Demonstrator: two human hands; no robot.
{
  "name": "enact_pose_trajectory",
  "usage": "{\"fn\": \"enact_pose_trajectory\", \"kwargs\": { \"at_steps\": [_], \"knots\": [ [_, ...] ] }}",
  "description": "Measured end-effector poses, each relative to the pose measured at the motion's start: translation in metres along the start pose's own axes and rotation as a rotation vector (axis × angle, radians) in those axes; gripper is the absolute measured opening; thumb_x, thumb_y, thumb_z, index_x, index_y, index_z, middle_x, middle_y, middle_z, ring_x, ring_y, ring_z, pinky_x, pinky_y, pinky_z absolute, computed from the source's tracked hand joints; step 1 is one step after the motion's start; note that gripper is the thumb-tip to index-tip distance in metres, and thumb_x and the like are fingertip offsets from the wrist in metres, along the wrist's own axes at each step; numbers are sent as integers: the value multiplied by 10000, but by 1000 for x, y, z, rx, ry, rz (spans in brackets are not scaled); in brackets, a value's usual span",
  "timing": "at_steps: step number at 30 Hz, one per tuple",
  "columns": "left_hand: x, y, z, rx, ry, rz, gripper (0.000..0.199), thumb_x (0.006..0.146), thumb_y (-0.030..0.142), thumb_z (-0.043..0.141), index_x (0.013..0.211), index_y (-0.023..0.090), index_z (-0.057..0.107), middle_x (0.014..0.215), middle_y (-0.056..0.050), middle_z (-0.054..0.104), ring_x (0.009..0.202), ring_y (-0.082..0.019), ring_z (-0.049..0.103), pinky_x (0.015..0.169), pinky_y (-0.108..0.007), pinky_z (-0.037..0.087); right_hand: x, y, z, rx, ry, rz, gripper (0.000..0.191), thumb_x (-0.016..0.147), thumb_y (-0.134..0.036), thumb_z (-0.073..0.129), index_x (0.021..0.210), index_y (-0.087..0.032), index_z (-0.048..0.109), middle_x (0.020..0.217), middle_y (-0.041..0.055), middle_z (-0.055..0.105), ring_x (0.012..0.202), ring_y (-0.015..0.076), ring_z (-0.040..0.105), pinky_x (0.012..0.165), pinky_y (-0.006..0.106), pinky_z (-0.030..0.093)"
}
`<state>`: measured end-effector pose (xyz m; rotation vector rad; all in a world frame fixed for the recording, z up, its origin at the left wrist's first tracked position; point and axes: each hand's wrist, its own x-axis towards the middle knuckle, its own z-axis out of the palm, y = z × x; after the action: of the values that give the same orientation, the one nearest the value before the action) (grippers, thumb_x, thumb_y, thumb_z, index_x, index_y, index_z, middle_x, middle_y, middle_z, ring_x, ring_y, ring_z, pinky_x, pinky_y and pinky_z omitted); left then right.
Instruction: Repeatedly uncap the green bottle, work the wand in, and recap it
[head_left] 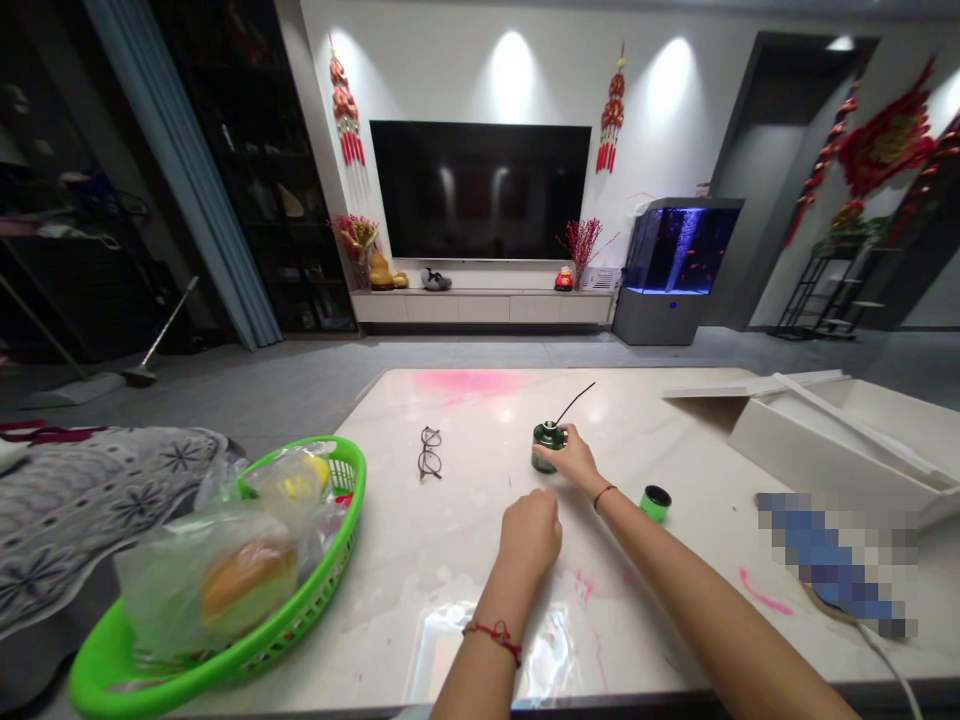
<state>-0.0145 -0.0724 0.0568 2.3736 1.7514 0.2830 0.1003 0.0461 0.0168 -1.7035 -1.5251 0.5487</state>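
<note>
A small dark green glass bottle (547,449) stands upright on the pale marble-patterned table (480,410). One thin black stick (575,402) rises at a slant from its neck. My right hand (576,457) grips the bottle from the right side, fingers around its body. Just in front of the bottle, my left hand (531,530) is closed with its back towards me; anything inside the curled fingers is hidden. To the right of my right forearm lies a green cap (655,503), its dark opening showing.
Folded glasses (430,453) lie left of the bottle. A green basket (352,500) with bagged bread takes the table's left side. At the right are a white open box (817,440) and a pixelated blue object (832,560) near a cable. Pink stains mark the tabletop.
</note>
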Motion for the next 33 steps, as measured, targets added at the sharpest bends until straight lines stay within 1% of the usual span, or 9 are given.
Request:
{"fn": "enact_pose_trajectory", "kwargs": {
  "at_steps": [7, 12, 13, 15, 17, 19, 24, 28, 33],
  "knots": [
    [7, -9, 5, -143, 258, -112, 375, 799, 160, 401, 1172, 148, 439, 1143, -95, 540, 1051, -206, 497, 892, -305, 380, -44, 11, -20, 79, -73, -80, 587, 582, -439, 688, 1055, -190, 445, 915, 62, 638, 836, 193, 603, 716, 290, 445],
    [12, -14, 9, -143, 278, -166, 459, 756, 83, 400, 1211, 134, 433, 1195, -106, 527, 1082, -208, 490, 913, -310, 362, -46, 9, -53, 179, -290, -81, 791, 521, -393, 753, 1191, -131, 426, 986, 113, 633, 878, 211, 602, 745, 305, 460],
    [13, -15, 9, -136, 273, -173, 457, 754, 80, 397, 1206, 135, 440, 1189, -108, 533, 1077, -209, 496, 908, -312, 364, -44, 8, -60, 208, -291, -67, 765, 557, -395, 734, 1210, -132, 434, 1041, 129, 618, 912, 213, 596, 747, 303, 465],
    [15, -16, 10, -127, 259, -186, 448, 756, 80, 396, 1196, 142, 452, 1175, -108, 544, 1067, -208, 505, 898, -313, 368, -41, 5, -71, 213, -257, -108, 570, 637, -384, 678, 1136, -144, 539, 1080, 128, 612, 923, 209, 595, 769, 307, 464],
    [17, -16, 10, -121, 242, -197, 437, 763, 90, 399, 1192, 147, 458, 1168, -108, 550, 1063, -207, 509, 891, -313, 368, -40, 2, -77, 192, -232, -207, 358, 699, -357, 622, 1000, -164, 635, 1042, 97, 639, 881, 195, 604, 793, 314, 458],
    [18, -15, 9, -118, 231, -202, 426, 772, 102, 401, 1192, 148, 459, 1173, -108, 549, 1064, -209, 509, 893, -314, 364, -42, -1, -79, 171, -216, -298, 256, 731, -335, 588, 920, -182, 670, 991, 69, 663, 834, 180, 608, 801, 318, 457],
    [19, -13, 8, -118, 234, -194, 402, 789, 148, 409, 1187, 148, 468, 1164, -106, 553, 1049, -217, 516, 881, -320, 366, -47, -11, -80, 101, -131, -412, 203, 743, -287, 586, 901, -196, 675, 963, 52, 670, 855, 171, 600, 814, 306, 454],
    [17, -12, 7, -119, 234, -178, 386, 796, 174, 416, 1177, 153, 474, 1152, -105, 557, 1043, -211, 520, 880, -317, 365, -48, -14, -80, -30, -123, -502, 156, 769, -276, 568, 855, -207, 680, 904, 39, 678, 892, 182, 595, 845, 325, 432],
    [16, -11, 6, -111, 211, -156, 352, 811, 186, 409, 1152, 180, 497, 1133, -87, 566, 1034, -198, 525, 880, -303, 362, -45, -17, -83, -136, -121, -533, 125, 772, -254, 573, 835, -199, 667, 888, 37, 670, 879, 178, 588, 831, 315, 426]
  ]
}}
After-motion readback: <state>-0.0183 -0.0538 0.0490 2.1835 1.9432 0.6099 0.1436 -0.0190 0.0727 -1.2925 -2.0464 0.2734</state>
